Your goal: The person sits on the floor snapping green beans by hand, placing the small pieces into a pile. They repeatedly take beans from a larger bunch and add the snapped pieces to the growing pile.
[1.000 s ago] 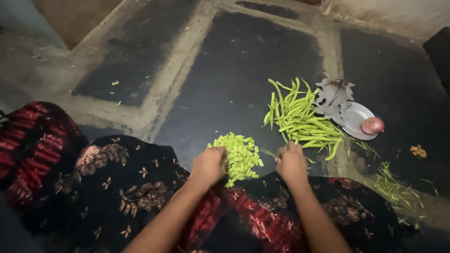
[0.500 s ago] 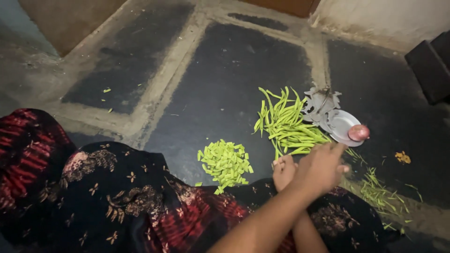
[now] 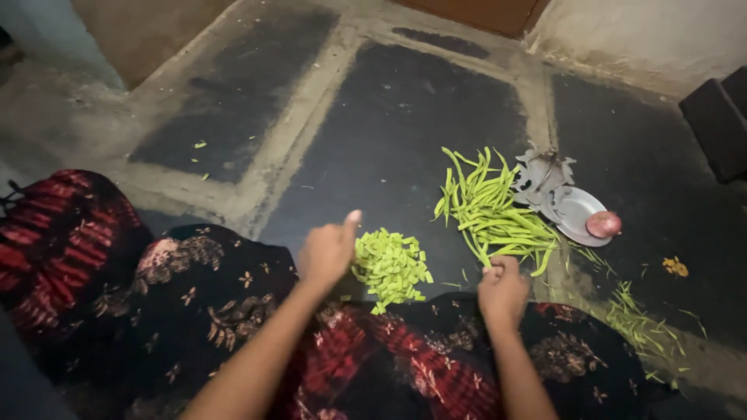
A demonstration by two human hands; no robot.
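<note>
A floor (image 3: pixel 405 117) of dark stone slabs is seen, divided by wide pale cement joints (worn and dusty in places). A rough, light-plastered wall (image 3: pixel 646 31) is met along the far edge. A dark boxy object (image 3: pixel 720 124) is placed at the right. Dim light is cast throughout.

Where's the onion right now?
The reddish onion sits on the right side of the head view, on the small metal plate on the floor, just right of the pile of whole green beans.
</note>
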